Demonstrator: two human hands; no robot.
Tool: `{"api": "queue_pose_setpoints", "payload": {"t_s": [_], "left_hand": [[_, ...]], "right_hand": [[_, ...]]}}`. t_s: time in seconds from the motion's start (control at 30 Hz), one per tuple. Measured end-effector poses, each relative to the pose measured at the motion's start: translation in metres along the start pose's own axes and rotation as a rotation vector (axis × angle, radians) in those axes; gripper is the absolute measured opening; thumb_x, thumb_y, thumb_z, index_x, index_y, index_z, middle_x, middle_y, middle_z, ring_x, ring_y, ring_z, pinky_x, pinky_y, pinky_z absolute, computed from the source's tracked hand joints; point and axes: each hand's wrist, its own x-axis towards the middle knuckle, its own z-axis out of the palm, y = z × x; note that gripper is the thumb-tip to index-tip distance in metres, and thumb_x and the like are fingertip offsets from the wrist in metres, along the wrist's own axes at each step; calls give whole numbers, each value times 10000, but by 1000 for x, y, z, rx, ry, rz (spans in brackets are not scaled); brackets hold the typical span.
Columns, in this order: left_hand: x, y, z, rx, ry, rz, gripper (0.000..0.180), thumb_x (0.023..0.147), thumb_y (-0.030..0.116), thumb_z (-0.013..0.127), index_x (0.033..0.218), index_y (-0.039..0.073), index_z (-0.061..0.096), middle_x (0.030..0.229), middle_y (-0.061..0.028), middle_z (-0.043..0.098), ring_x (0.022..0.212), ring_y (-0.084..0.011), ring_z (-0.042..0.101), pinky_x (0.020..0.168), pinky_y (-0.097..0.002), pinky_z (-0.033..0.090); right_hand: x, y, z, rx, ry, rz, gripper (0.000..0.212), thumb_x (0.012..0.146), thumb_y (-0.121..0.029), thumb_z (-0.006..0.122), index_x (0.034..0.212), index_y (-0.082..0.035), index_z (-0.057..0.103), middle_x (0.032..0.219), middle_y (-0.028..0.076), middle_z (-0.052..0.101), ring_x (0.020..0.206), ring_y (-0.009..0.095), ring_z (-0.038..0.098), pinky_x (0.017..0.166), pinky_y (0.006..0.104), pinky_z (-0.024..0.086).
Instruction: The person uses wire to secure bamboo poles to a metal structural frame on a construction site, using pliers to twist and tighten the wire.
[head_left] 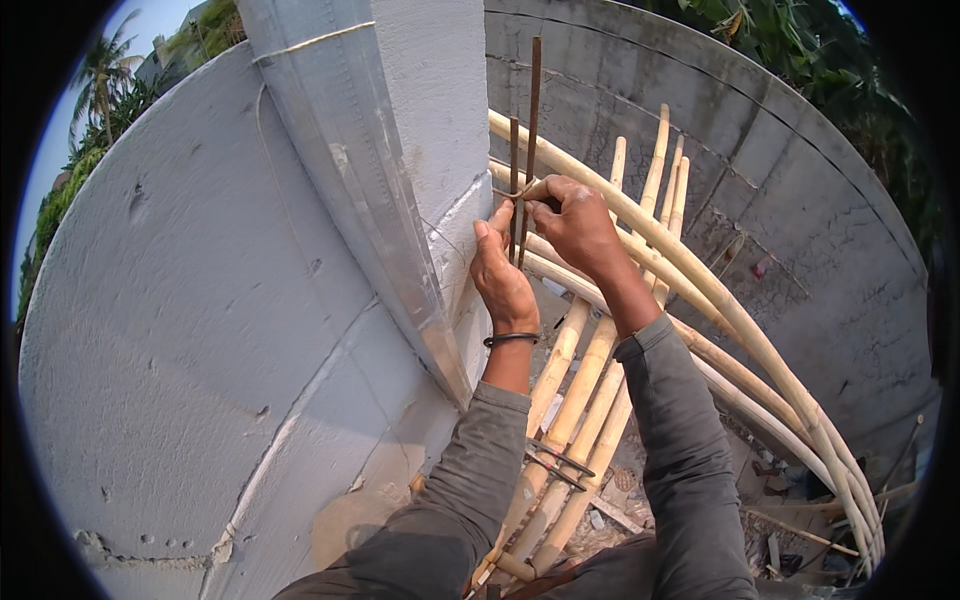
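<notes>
Two thin rusty steel rods, a short one (514, 150) and a taller one (534, 105), stand upright beside the grey wall's edge. A light cord (518, 193) loops around them at the height of my fingers. My right hand (582, 225) comes from the right and pinches the cord close to the rods. On the wall side, my left hand (503, 280) has its fingers bent against the short rod, just under the cord. Its thumb points up, and what its fingertips grip is hidden. A dark bracelet (511, 340) circles my left wrist.
A long metal channel (345, 150) runs down the wall (200, 280) on my left, tied with a cord. Bamboo poles (575, 400) form a scaffold below me, and more bamboo rails (740, 320) cross on the right. Rubble lies underneath; a concrete wall (800, 200) rises behind.
</notes>
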Motion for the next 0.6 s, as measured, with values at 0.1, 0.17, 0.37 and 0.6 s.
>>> {"api": "queue_pose_setpoints", "payload": {"t_s": [0.1,0.17,0.37,0.6], "left_hand": [[5,-9,-4,25,10,6,510,995,330,384,1244,-81,553,1260,-159,584,1189,-198,513,1019,-343,349],[13,-19,-8,42,-2,22,406,979,245,497,1211,-80,573,1211,-146,612,1118,-169,558,968,-310,408],[26,-21,-9,359,142,133,207,920,109,619,1030,-62,658,946,-125,699,851,-157,653,763,-288,517],[28,-36,10,351,355,159,206,940,132,597,942,-67,652,873,-96,679,748,-124,612,679,-279,508]], "right_hand": [[0,7,4,93,22,-7,161,831,-103,624,906,30,676,907,177,690,837,299,670,773,381,510],[0,10,7,140,24,5,166,840,-107,619,909,36,671,894,177,687,835,289,671,766,382,510],[-2,3,7,168,-8,94,163,842,-109,617,892,44,648,866,163,681,776,254,659,715,367,504],[-6,5,5,193,2,44,147,857,-105,595,857,41,613,816,141,649,688,226,612,671,354,494]]}}
